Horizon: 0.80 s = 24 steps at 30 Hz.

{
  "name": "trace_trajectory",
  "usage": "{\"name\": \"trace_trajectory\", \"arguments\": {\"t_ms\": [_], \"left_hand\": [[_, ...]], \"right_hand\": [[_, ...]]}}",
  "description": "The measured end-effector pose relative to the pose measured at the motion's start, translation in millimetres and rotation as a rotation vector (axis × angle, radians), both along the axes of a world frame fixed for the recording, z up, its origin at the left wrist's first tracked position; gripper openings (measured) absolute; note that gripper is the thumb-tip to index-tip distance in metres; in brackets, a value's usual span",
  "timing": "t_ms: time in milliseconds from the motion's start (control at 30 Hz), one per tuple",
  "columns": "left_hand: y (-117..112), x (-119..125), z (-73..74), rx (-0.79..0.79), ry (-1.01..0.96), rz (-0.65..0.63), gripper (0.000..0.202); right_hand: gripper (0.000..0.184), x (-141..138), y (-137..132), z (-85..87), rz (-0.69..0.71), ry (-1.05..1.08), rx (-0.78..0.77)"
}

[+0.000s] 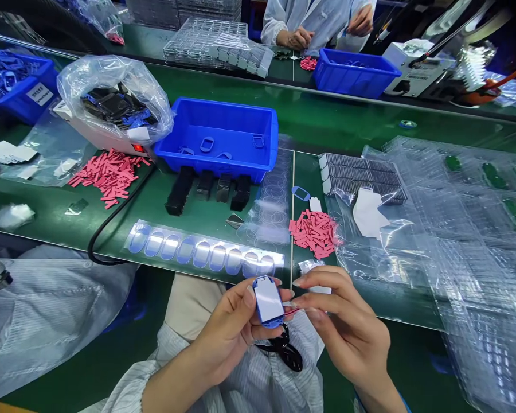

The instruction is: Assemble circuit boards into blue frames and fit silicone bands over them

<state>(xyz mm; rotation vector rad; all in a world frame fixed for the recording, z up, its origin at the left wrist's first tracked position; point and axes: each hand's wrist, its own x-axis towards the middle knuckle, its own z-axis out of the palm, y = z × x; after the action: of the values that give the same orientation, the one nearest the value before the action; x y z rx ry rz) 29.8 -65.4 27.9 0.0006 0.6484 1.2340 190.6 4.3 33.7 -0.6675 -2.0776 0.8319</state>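
My left hand point(236, 327) is closed around a small blue plastic housing point(269, 301) with a white rectangular pad on its upper face. A thin red strip or wire point(291, 312) sticks out from the housing's right side. The fingertips of my right hand point(348, 327) pinch its outer end; whether it is wire or a strip is too small to tell. Both hands are held above my lap, just off the bench's front edge. Beyond them lies a clear sheet of oval films point(202, 254). A pile of pink strips point(313, 232) is close to my right hand.
A blue bin point(223, 165) with a few blue frames stands mid-bench, left of stacked grey pieces point(363, 176). Clear trays point(477, 229) fill the right. A bag of dark parts point(116, 109) and a black cable point(116, 218) are left. Another person's hands point(300, 39) are across the bench.
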Motion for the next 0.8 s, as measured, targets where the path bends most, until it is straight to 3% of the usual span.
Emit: {"name": "trace_trajectory", "arguments": {"t_ms": [200,467,800], "left_hand": [[-1.3,1.4,3.1,-0.025,0.004,-0.04,0.031],[-1.8,-0.1,4.0,-0.014,-0.016,-0.011,0.026],[-0.5,2.0,4.8,-0.026,-0.057,-0.017,0.026]], "right_hand": [[0.033,1.9,-1.7,-2.7,-0.008,0.018,0.02],[0.038,3.5,-4.7,-5.2,-0.062,0.0,0.176],[0.036,1.7,-4.2,-4.7,0.0,0.051,0.063]]}}
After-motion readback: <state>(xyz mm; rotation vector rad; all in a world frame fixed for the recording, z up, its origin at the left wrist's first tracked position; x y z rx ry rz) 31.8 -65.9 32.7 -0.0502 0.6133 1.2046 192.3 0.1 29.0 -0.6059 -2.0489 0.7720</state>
